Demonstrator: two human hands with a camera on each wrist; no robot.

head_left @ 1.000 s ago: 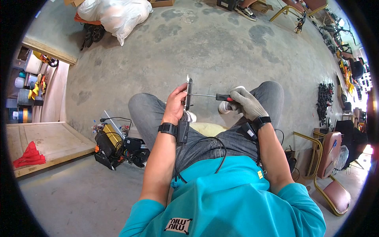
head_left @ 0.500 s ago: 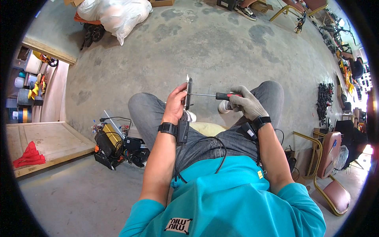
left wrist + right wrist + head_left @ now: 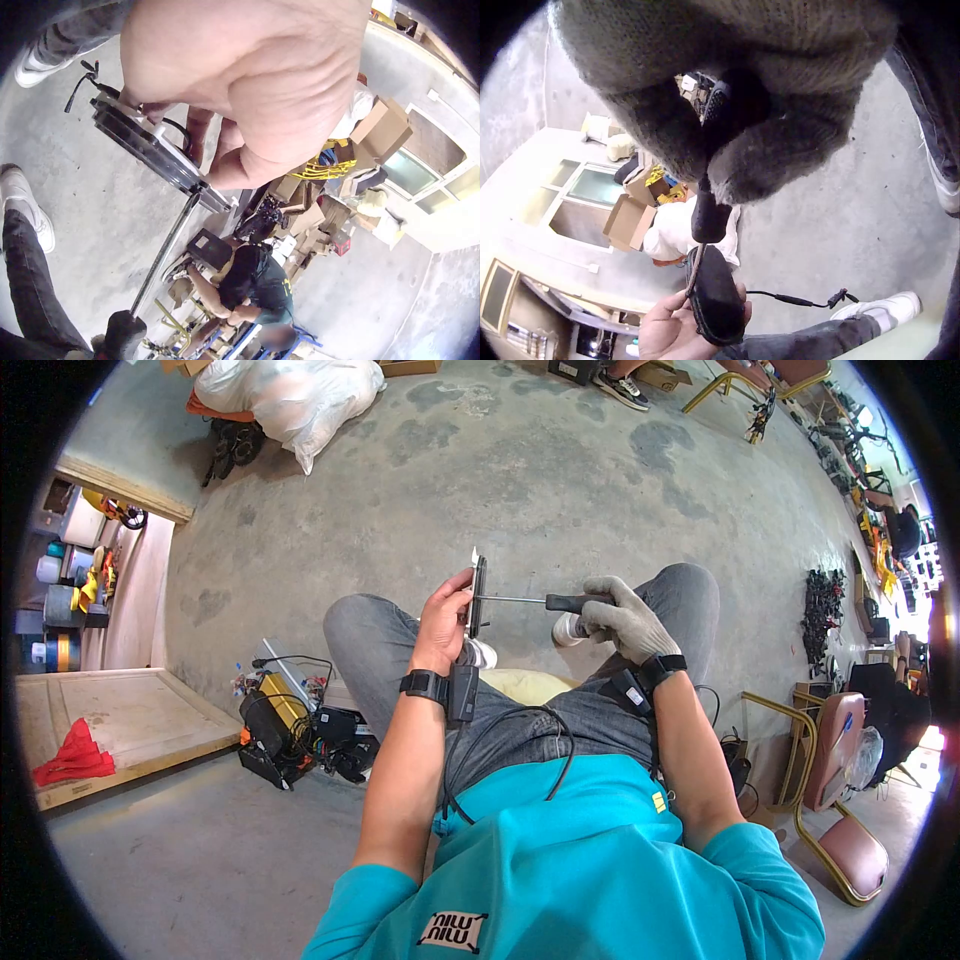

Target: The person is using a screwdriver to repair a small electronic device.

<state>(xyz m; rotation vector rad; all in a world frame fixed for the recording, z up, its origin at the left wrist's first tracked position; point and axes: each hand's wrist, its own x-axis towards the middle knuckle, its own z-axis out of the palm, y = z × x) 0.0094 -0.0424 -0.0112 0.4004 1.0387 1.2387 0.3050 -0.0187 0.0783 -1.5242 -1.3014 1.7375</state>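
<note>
My bare left hand (image 3: 440,628) holds a flat, oblong black part (image 3: 146,146) on edge by its rim, thumb near the upper end. The part has a glossy dark face, a pale backing and a thin cable with a small connector (image 3: 838,298). In a grey knit glove, my right hand (image 3: 630,622) pinches the black-and-red handle of a screwdriver (image 3: 575,603) between thumb and fingers. The shaft runs level toward the left hand in the head view. At the part's face, near the thumb, is the screwdriver's tip (image 3: 196,196).
Beside the left knee lies a heap of cables and devices (image 3: 300,725), next to a wooden board (image 3: 150,715) with a red cloth (image 3: 76,753). White bags (image 3: 290,405) lie ahead on the concrete floor. Chairs (image 3: 840,760) stand at the right. Another person (image 3: 255,285) sits farther off.
The screwdriver handle has turned, its red side rolling out of sight. The right fingers have shifted and straightened along the handle. The left hand and black part stay almost still.
</note>
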